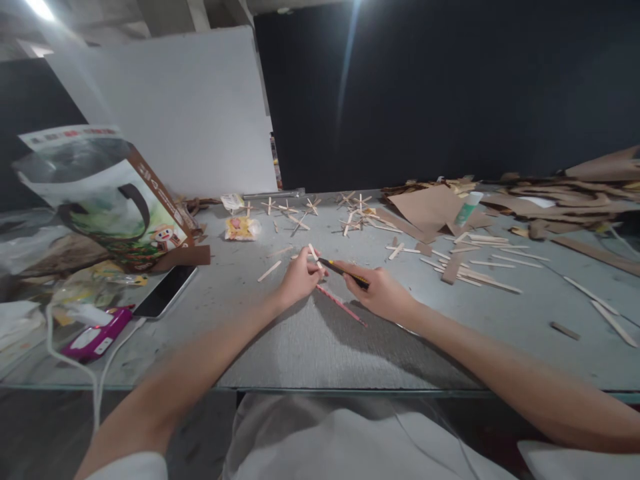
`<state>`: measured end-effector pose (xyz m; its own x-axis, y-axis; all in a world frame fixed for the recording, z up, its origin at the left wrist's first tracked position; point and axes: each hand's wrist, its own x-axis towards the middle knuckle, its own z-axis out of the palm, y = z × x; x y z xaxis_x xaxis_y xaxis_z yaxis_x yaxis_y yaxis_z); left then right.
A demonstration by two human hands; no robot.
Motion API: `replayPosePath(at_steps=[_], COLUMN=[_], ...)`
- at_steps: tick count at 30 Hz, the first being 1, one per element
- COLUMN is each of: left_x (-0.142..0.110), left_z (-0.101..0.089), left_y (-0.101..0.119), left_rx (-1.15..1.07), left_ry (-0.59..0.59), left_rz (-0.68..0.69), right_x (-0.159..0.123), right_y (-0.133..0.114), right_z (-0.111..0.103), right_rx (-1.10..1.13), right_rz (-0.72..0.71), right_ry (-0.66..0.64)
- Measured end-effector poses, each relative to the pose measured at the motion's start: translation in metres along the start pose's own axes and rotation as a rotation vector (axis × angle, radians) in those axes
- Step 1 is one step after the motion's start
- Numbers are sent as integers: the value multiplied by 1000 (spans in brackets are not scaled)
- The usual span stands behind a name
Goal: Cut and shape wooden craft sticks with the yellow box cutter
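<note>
My left hand (pixel 299 277) pinches a short pale wooden craft stick (pixel 313 253), held tilted above the middle of the table. Closed around a black and yellow utility knife (pixel 353 271), my right hand (pixel 383 292) points the tool's tip at the stick. Whether the blade touches the wood is too small to tell. A pink patterned pencil (pixel 343 306) lies on the tabletop just below both hands. Left of my left hand rests a loose craft stick (pixel 269 271). Behind the hands stand several small crossed-stick pieces (pixel 299 222).
At left are a large printed bag (pixel 135 213), a phone (pixel 167 292) and a purple power bank (pixel 97 333) with white cables. On the right lie scattered craft sticks (pixel 493 285), brown cardboard (pixel 423 208) and a glue stick (pixel 468 209). A small yellow packet (pixel 242 229) sits behind.
</note>
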<state>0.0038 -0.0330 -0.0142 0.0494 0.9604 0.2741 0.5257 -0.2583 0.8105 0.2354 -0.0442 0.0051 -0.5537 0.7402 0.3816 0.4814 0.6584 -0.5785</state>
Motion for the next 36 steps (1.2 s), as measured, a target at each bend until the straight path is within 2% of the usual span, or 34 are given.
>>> replayPosePath(at_steps=[2, 6, 13, 17, 26, 36], left_x=[0, -2, -2, 0, 4, 8], left_z=[-1, -6, -8, -12, -8, -9], left_y=[2, 7, 9, 6, 3, -1], left_rx=[-22, 84, 46, 121, 13, -28], left_ry=[5, -5, 34, -31, 44, 41], left_rz=[-3, 94, 86, 159, 97, 56], right_x=[-1, -2, -3, -3, -2, 0], right_y=[-1, -2, -1, 0, -3, -2], right_z=[0, 0, 2, 2, 6, 4], right_rx=[-23, -38, -34, -9, -76, -7], right_rz=[-13, -53, -56, -47, -21, 11], right_ry=[22, 36, 71, 51, -3, -8])
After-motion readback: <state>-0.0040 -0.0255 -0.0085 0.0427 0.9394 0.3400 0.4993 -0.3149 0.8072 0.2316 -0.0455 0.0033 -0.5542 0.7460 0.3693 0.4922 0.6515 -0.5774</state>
